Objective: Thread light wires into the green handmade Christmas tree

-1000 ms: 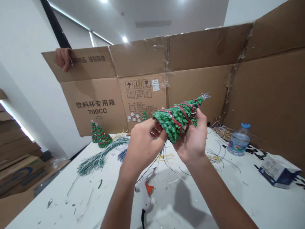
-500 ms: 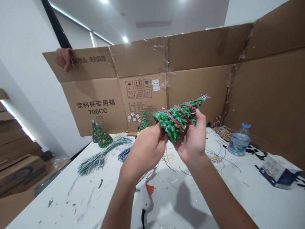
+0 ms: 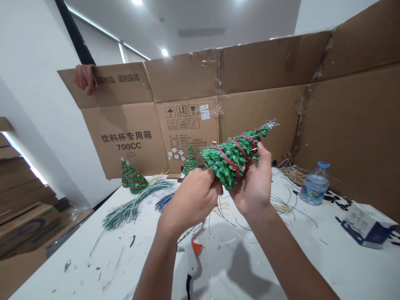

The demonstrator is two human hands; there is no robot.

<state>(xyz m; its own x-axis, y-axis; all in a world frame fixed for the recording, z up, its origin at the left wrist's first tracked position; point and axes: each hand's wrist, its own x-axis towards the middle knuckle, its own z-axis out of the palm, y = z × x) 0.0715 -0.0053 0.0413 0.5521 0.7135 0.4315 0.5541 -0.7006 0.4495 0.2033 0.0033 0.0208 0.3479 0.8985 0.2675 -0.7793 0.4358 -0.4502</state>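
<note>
A small green Christmas tree [image 3: 233,158] with red garland lies tilted in the air, its clear star [image 3: 272,123] pointing up to the right. My right hand [image 3: 254,183] is wrapped round its side from below, the thumb near the upper part. At the tree's base, my left hand [image 3: 192,196] is closed with its knuckles up; its fingertips are hidden, so what they pinch cannot be made out. Beneath my hands, a white glue gun [image 3: 189,254] with an orange trigger lies on the table.
Several finished trees [image 3: 134,177] stand at the back left, near bundles of green wire [image 3: 125,212] and blue wire [image 3: 164,202]. A water bottle [image 3: 315,183] and a blue-white box [image 3: 368,227] are at right. Cardboard [image 3: 259,108] walls the table; another person's hand [image 3: 85,78] grips its top.
The tree's star end has shifted slightly up and to the right, and its base is a little lower. Both my hands stay at the tree.
</note>
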